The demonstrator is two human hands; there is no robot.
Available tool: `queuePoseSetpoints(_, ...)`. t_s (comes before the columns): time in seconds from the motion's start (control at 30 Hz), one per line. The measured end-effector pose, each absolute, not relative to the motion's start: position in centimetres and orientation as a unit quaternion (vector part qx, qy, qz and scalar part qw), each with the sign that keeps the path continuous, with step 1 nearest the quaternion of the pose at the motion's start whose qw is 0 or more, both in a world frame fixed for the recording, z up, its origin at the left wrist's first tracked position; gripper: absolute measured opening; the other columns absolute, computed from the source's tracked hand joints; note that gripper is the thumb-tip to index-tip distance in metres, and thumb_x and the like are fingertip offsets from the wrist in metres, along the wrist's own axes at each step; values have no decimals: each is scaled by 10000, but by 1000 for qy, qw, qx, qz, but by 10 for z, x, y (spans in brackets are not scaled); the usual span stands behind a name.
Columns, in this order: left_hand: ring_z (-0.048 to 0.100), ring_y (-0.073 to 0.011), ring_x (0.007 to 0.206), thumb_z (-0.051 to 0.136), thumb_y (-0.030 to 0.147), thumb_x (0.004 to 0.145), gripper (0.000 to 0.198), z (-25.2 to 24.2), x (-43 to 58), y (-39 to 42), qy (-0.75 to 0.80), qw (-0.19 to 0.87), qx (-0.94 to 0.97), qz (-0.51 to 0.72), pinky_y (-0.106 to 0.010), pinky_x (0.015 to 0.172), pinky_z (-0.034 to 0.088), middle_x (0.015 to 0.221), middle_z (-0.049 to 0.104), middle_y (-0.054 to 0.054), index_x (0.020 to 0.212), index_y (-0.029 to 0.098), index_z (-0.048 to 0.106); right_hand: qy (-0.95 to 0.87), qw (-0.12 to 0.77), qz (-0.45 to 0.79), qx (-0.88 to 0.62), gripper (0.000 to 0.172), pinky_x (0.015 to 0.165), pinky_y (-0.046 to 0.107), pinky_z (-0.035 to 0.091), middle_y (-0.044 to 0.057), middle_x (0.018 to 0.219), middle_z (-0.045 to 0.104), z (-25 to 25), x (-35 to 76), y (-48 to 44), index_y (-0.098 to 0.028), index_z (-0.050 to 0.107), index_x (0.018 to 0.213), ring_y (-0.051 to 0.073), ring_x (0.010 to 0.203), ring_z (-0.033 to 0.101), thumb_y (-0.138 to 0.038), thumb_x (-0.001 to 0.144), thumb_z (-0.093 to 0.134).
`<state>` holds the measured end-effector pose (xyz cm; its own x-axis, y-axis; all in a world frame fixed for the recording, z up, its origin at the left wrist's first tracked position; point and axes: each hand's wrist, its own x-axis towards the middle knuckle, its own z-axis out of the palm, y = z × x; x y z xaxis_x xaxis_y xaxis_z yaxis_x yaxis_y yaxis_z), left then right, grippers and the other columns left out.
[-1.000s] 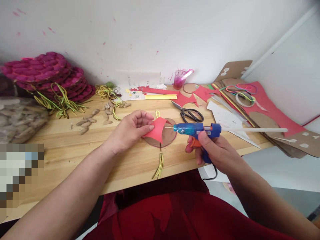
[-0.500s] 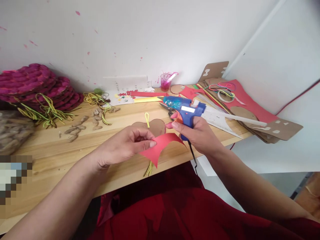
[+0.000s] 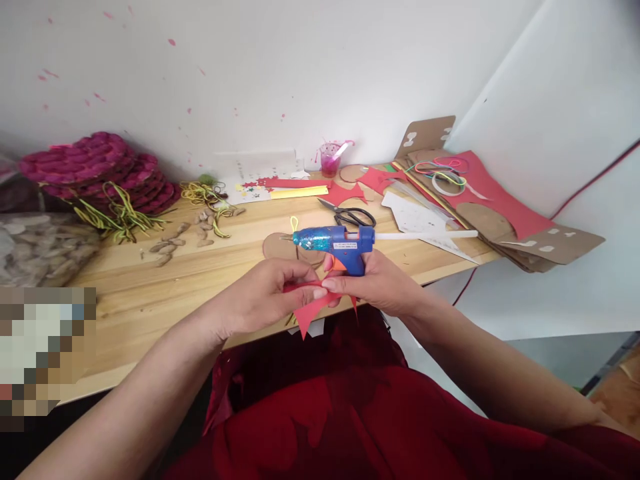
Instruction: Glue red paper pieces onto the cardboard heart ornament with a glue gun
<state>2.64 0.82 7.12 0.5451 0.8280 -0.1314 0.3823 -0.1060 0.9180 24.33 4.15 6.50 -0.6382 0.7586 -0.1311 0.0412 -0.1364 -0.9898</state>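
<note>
My left hand point(image 3: 273, 293) pinches a piece of red paper point(image 3: 309, 315) with pointed corners, held near the table's front edge. With my right hand point(image 3: 383, 283) I hold a blue glue gun point(image 3: 350, 253), its nozzle facing left and a long white glue stick point(image 3: 425, 235) out of its back. The right thumb also presses on the red paper beside my left thumb. Partly hidden behind the gun and hands lies a cardboard shape point(image 3: 277, 248) with a yellow string loop point(image 3: 294, 223) at its top.
Black scissors point(image 3: 353, 215) lie behind the gun. At left are peanuts point(image 3: 167, 248), yarn strands point(image 3: 120, 213) and stacked magenta discs point(image 3: 80, 160). A cup of pink liquid point(image 3: 330, 160) stands by the wall. Cardboard sheets point(image 3: 540, 250) and red paper point(image 3: 515, 203) fill the right.
My right hand has moved left and lower with the glue gun, bringing its thumb onto the red paper. The paper is now bunched between both hands, and the scissors show more fully.
</note>
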Motion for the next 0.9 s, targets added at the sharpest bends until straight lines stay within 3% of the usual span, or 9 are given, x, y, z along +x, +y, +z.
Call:
queuePoseSetpoints(0.2, 528, -116, 644, 577, 362, 960, 259, 62, 48, -14, 479, 382, 725, 315, -228, 631, 420, 706, 657, 15, 843, 193, 734, -607, 372, 619, -331, 124, 692, 271, 509, -53, 693, 640, 54, 242, 28, -202, 633, 795, 110, 654, 611, -202, 793, 758)
queuePoseSetpoints(0.3, 543, -114, 664, 603, 337, 950, 227, 60, 50, -20, 485, 336, 709, 385, -228, 666, 429, 723, 667, 10, 835, 192, 735, -567, 409, 633, -334, 143, 695, 280, 508, -46, 681, 665, 51, 241, 24, -209, 635, 803, 120, 652, 628, -247, 798, 773)
queuePoseSetpoints(0.43, 524, -110, 663, 655, 383, 910, 227, 59, 34, -18, 522, 359, 627, 454, -216, 653, 423, 715, 636, 17, 810, 185, 704, -518, 423, 651, -360, 208, 650, 270, 490, -36, 656, 697, 53, 244, 25, -221, 616, 857, 127, 629, 640, -286, 780, 798)
queuePoseSetpoints(0.63, 425, -103, 540, 563, 634, 890, 552, 55, 17, -19, 548, 500, 589, 320, -226, 521, 319, 565, 550, 6, 634, 155, 663, -522, 391, 655, -382, 251, 675, 295, 504, -37, 691, 671, 52, 244, 25, -218, 624, 857, 139, 655, 636, -341, 756, 819)
queuePoseSetpoints(0.8, 373, -79, 538, 744, 553, 771, 395, 56, 37, -19, 569, 493, 574, 323, -203, 486, 266, 602, 548, 28, 736, 161, 700, -573, 357, 644, -360, 186, 780, 306, 504, -20, 800, 663, 51, 234, 22, -204, 653, 853, 137, 759, 626, -337, 809, 775)
queuePoseSetpoints(0.9, 319, -70, 505, 710, 535, 812, 380, 57, 41, -18, 593, 452, 575, 337, -199, 458, 217, 548, 488, 45, 745, 162, 685, -575, 330, 650, -370, 161, 757, 301, 504, -22, 794, 657, 52, 233, 24, -208, 648, 896, 136, 744, 619, -321, 833, 743)
